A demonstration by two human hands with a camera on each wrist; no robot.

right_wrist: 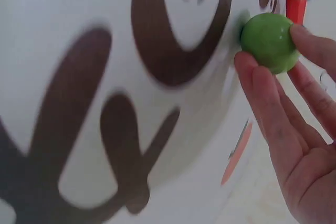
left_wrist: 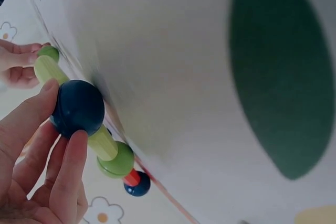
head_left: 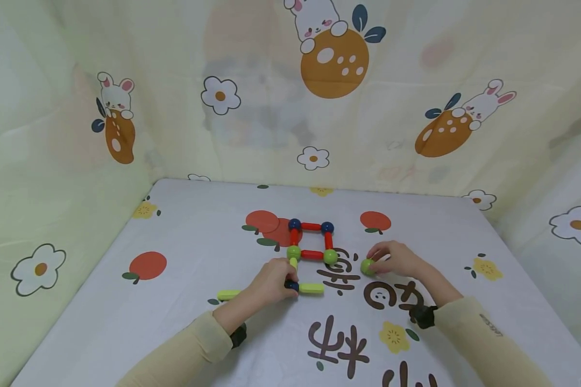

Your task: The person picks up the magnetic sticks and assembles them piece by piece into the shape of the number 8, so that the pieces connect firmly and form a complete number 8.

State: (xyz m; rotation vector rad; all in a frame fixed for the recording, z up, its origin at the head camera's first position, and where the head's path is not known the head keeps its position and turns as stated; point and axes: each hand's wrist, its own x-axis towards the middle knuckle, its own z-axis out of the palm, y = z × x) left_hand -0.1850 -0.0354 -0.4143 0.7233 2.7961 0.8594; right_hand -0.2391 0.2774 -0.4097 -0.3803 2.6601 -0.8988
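Note:
My left hand (head_left: pixel 271 279) pinches a dark blue ball (left_wrist: pixel 81 108) between thumb and fingers, low at the table. One yellow-green rod (head_left: pixel 312 288) sticks out to the right of that ball; another runs away from it to a green ball (head_left: pixel 293 252). That green ball is a corner of a square with red rods (head_left: pixel 312 255), two blue balls at the back and a second green ball (head_left: pixel 330 257) in front. To the right, my right hand (head_left: pixel 394 260) pinches a loose green ball (right_wrist: pixel 269 43) at the table surface, apart from the square.
A separate-looking yellow-green rod (head_left: pixel 228 295) shows left of my left wrist; my hand hides whether it joins the ball. The white tablecloth (head_left: pixel 189 226) carries printed fruit, flowers and dark lettering. A patterned curtain (head_left: pixel 252 123) rises behind the table and at both sides.

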